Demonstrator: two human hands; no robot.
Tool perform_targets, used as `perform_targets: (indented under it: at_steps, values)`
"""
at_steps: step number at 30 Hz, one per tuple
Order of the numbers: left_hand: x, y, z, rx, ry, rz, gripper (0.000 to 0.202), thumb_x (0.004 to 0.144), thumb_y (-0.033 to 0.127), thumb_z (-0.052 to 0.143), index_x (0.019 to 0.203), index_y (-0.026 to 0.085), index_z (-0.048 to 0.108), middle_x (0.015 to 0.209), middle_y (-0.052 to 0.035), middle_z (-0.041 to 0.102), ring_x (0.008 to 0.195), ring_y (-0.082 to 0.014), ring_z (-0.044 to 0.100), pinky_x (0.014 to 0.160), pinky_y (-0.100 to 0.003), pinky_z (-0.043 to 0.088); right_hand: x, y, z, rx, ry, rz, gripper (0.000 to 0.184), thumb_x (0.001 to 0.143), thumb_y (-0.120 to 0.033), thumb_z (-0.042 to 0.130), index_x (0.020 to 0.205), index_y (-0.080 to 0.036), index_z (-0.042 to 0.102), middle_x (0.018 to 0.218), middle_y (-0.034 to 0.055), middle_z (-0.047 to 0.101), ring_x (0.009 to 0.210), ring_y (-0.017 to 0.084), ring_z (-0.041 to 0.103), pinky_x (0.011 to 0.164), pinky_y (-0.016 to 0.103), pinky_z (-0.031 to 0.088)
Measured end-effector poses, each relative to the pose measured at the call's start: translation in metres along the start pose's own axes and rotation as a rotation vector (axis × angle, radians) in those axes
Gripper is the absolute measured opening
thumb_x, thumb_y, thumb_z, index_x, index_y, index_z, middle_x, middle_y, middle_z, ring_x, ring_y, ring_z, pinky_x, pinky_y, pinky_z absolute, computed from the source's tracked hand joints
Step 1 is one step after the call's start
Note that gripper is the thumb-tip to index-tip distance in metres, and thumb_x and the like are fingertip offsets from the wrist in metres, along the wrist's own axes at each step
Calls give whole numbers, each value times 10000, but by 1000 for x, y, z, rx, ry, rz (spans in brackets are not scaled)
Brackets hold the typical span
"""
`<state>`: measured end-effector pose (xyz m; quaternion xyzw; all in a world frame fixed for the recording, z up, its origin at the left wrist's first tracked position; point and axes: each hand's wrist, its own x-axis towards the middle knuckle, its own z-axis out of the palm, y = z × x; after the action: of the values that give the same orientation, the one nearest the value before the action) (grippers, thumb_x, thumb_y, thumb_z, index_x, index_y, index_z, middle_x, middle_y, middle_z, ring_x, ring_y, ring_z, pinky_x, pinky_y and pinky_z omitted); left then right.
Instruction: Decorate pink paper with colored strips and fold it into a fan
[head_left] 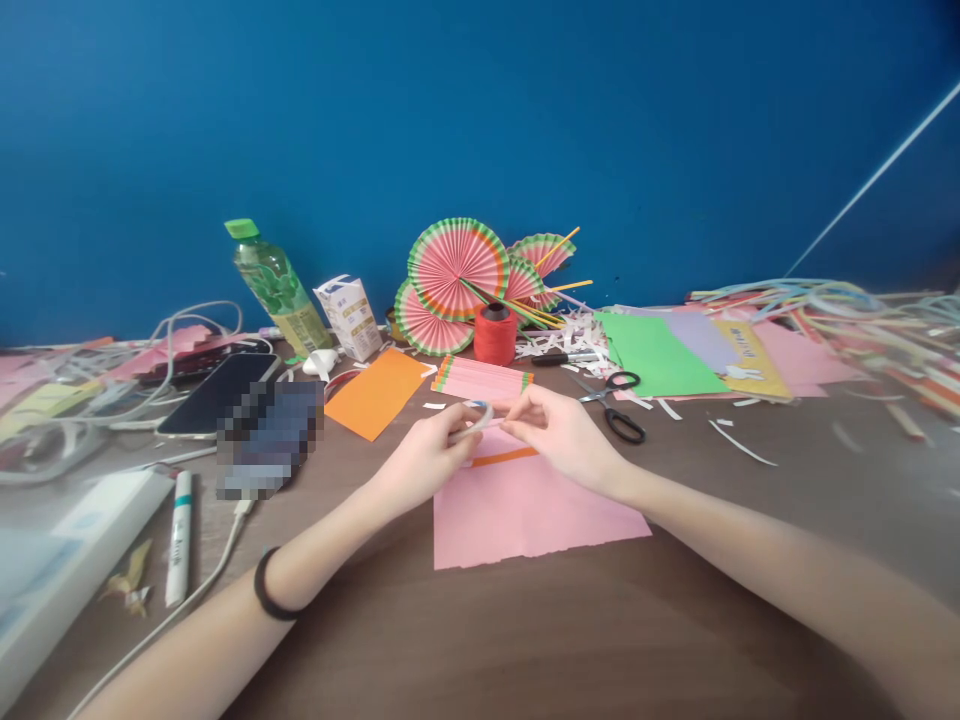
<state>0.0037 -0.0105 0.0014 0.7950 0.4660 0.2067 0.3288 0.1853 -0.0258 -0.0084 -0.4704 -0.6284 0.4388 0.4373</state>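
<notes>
Over the far part of a pink sheet of paper [540, 515], my two hands work close together. In my left hand [420, 455], closed, is a whitish roll of tape [482, 418], partly covered by the fingers. My right hand [562, 435] is pinched just right of the roll, where a thin pale end of the tape seems to meet its fingertips. An orange strip [506, 457] crosses the pink sheet under the hands. Just beyond them lies a pleated pink paper [484, 378] with green and orange edges.
Scissors [622, 408] and a green sheet [664, 355] lie right of the hands. Behind stand a red thread spool [495, 335] and round paper fans [457, 270]. An orange sheet [377, 393], phone [217, 395], bottle [277, 290], carton [351, 318] and marker [179, 540] are leftward.
</notes>
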Motion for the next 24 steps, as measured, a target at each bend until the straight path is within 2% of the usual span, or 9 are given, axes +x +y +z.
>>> perform_targets:
  at_steps: [4, 7, 15, 24]
  values:
    - [0, -1, -1, 76, -35, -24, 229, 811, 252, 361, 914, 197, 558, 764, 1, 616, 676, -149, 559, 602, -242, 403, 1, 0, -1, -47, 2, 24, 115, 734, -193, 562, 676, -187, 462, 1026, 89, 664, 883, 181, 650, 809, 350, 506]
    - [0, -3, -1, 87, -39, -37, 234, 802, 243, 344, 850, 187, 566, 729, -3, 604, 665, -155, 555, 592, -244, 403, 2, 0, -1, -5, -36, 24, 112, 735, -171, 557, 684, -189, 458, 1049, 89, 657, 909, 176, 644, 811, 338, 510]
    - [3, -3, -1, 94, 2, -37, 326, 814, 233, 334, 1012, 180, 588, 685, -5, 578, 640, -150, 529, 611, -244, 420, 2, 1, -3, 97, -102, 28, 126, 721, -125, 561, 688, -198, 463, 1050, 74, 659, 1009, 175, 606, 872, 333, 493]
    - [4, -2, -2, 115, 17, 9, 307, 805, 197, 339, 907, 166, 626, 878, -26, 653, 783, -172, 579, 729, -266, 434, 2, 2, -3, 52, -91, 32, 121, 753, -162, 553, 682, -191, 460, 1091, 112, 638, 1068, 192, 572, 888, 360, 477]
